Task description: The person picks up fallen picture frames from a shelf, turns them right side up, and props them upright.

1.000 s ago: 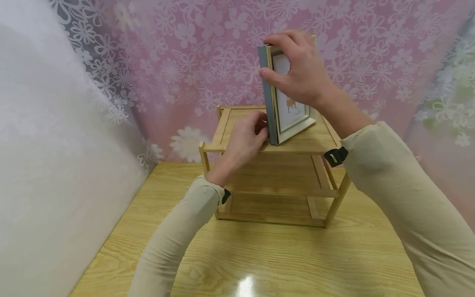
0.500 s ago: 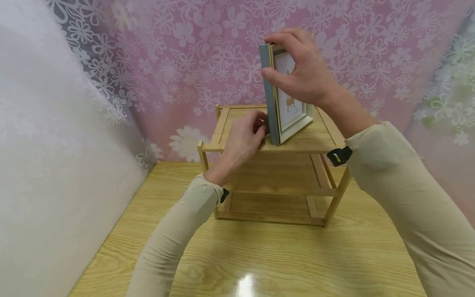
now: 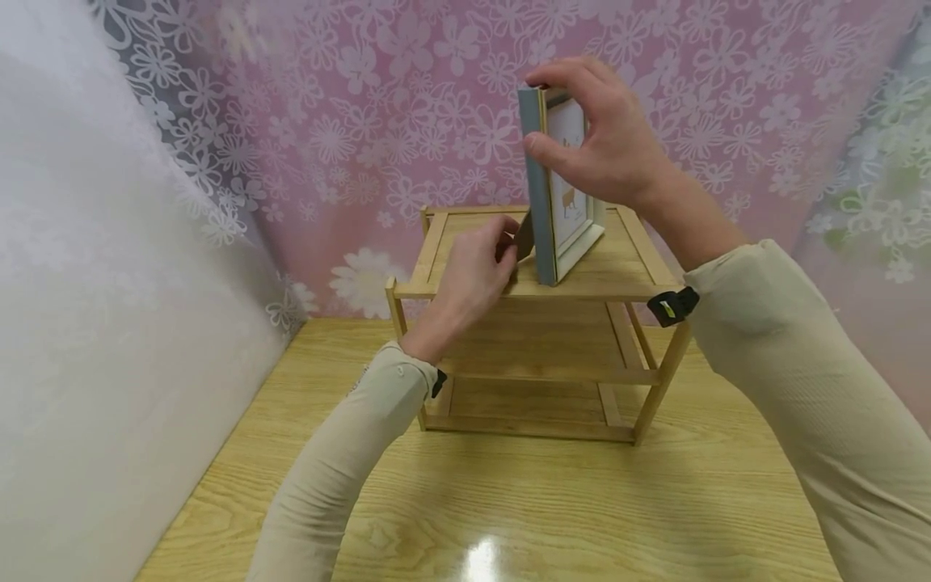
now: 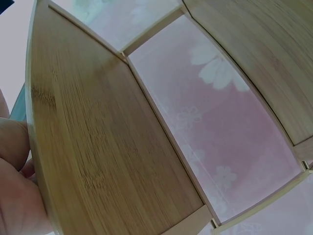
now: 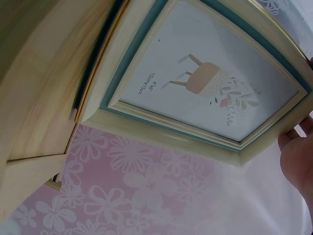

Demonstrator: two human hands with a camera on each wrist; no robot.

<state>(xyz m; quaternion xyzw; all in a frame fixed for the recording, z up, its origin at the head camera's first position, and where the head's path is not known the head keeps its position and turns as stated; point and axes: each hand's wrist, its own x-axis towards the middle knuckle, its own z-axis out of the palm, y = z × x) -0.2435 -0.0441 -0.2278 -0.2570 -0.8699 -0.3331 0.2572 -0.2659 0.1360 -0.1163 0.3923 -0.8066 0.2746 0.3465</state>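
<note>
A cream picture frame (image 3: 537, 194) with blue-grey sides stands upright on the top shelf (image 3: 465, 234) of a small wooden rack. My right hand (image 3: 607, 137) grips its upper part, thumb on the side edge and fingers over the top. Behind the frame, a dark back stand (image 3: 524, 238) juts out to the left. The curled fingers of my left hand (image 3: 476, 263) pinch this stand low down, close over the shelf. In the right wrist view, the frame's print (image 5: 195, 78) shows a chair with flowers. The left wrist view catches only part of my left hand (image 4: 19, 181) beside the shelf edge.
The rack has two lower shelves, a middle shelf (image 3: 538, 339) and a bottom shelf (image 3: 531, 402). It stands on a wood-grain floor (image 3: 509, 501). A pink floral wall covering (image 3: 407, 113) hangs close behind, and a white sheet (image 3: 109, 323) is at the left.
The picture frame has shifted slightly right with my right hand. Its dark back stand now shows angled away from the back, between the frame and my left fingers.
</note>
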